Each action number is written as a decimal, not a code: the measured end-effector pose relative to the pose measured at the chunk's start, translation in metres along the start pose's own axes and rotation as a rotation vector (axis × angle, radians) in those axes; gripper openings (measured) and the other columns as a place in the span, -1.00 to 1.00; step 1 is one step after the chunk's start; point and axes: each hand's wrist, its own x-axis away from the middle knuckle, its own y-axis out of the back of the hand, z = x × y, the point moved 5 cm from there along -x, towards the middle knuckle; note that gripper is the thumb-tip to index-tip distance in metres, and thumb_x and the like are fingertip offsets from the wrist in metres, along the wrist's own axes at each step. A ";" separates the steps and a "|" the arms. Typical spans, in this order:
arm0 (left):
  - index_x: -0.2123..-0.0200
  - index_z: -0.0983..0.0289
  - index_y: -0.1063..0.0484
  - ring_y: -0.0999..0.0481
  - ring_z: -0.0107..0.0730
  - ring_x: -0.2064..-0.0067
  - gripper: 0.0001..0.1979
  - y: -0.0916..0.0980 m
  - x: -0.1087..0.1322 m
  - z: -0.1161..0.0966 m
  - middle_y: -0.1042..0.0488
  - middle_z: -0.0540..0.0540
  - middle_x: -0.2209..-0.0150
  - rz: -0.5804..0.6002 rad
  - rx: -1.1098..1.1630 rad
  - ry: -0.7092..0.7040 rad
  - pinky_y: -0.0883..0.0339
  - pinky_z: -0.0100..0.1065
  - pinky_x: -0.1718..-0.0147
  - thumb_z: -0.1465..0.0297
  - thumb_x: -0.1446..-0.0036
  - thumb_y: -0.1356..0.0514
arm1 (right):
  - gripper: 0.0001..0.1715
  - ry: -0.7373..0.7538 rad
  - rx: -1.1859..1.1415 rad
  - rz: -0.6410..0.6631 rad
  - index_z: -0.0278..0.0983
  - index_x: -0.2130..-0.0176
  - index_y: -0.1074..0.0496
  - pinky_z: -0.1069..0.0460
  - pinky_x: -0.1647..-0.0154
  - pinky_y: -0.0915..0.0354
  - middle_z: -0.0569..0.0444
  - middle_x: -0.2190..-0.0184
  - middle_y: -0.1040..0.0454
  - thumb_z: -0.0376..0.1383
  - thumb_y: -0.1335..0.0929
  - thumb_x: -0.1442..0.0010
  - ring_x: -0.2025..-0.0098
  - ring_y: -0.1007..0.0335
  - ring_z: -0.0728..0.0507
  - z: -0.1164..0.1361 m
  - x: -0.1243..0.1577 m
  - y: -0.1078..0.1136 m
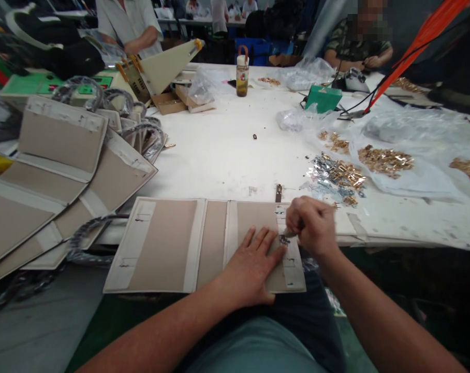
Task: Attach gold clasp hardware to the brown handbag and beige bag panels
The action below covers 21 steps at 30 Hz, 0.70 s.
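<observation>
A beige folding bag panel (161,248) with white strips lies flat at the table's front edge, partly over my lap. My left hand (252,267) rests on its right section, palm down with fingers spread. Close to the panel's right edge my right hand (311,224) is closed in a fist; whatever it grips is hidden and slightly blurred. Just below that fist, a small dark metal piece (284,240) sits on the white strip. A brown tab with a metal fitting (278,192) sticks out beyond the panel's far edge.
Similar panels (60,134) with wrapped handles are stacked at left. Loose silver and gold metal pieces (336,173) lie at right, near a plastic bag of gold fittings (386,160). Farther back stand a bottle (241,77) and a green box (323,98). Two people sit across the table.
</observation>
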 end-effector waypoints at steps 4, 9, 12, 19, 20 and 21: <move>-0.39 0.24 -0.11 0.16 0.20 -0.50 0.08 0.004 0.001 -0.001 0.03 0.38 -0.48 0.014 0.013 -0.007 0.47 0.11 -0.43 0.06 0.16 -0.43 | -0.47 -0.067 0.020 -0.003 -0.20 0.62 -0.25 0.06 0.67 -0.07 0.20 0.72 -0.18 -0.10 -0.43 -0.28 0.68 -0.06 0.01 -0.009 0.003 -0.001; -0.39 0.25 -0.11 0.14 0.19 -0.50 0.06 0.010 0.002 -0.001 0.01 0.38 -0.47 0.006 0.018 -0.013 0.45 0.11 -0.43 0.05 0.13 -0.42 | -0.46 -0.039 0.034 0.004 -0.19 0.62 -0.26 0.05 0.67 -0.08 0.19 0.72 -0.20 -0.08 -0.43 -0.27 0.68 -0.07 0.00 -0.006 0.005 0.000; -0.38 0.25 -0.13 0.13 0.16 -0.50 0.04 0.010 0.003 -0.001 -0.02 0.38 -0.46 0.010 0.025 -0.019 0.45 0.10 -0.43 0.05 0.12 -0.41 | -0.46 -0.059 0.095 0.029 -0.19 0.63 -0.26 0.05 0.67 -0.07 0.20 0.73 -0.19 -0.06 -0.44 -0.25 0.68 -0.05 0.00 -0.005 0.005 -0.004; -0.39 0.23 -0.12 0.19 0.20 -0.50 0.08 0.004 0.006 0.001 0.07 0.32 -0.49 -0.036 0.073 0.015 0.41 0.10 -0.44 0.13 0.19 -0.46 | -0.40 -0.023 0.341 0.290 -0.22 0.66 -0.23 0.04 0.57 -0.11 0.17 0.71 -0.23 -0.07 -0.38 -0.30 0.62 -0.13 -0.01 0.008 0.004 -0.041; -0.39 0.22 -0.13 0.17 0.22 -0.50 0.08 0.003 0.007 0.002 0.07 0.32 -0.49 -0.044 0.081 0.023 0.40 0.10 -0.44 0.12 0.19 -0.45 | -0.39 -0.030 0.401 0.308 -0.22 0.68 -0.23 0.04 0.57 -0.09 0.17 0.71 -0.22 -0.08 -0.38 -0.30 0.62 -0.12 -0.01 0.007 0.003 -0.042; -0.38 0.22 -0.14 0.15 0.22 -0.49 0.08 0.002 0.008 0.003 0.07 0.31 -0.49 -0.048 0.086 0.028 0.39 0.10 -0.44 0.11 0.19 -0.45 | -0.39 -0.043 0.442 0.313 -0.22 0.69 -0.23 0.04 0.57 -0.08 0.17 0.72 -0.22 -0.08 -0.38 -0.30 0.62 -0.10 0.00 0.006 0.002 -0.041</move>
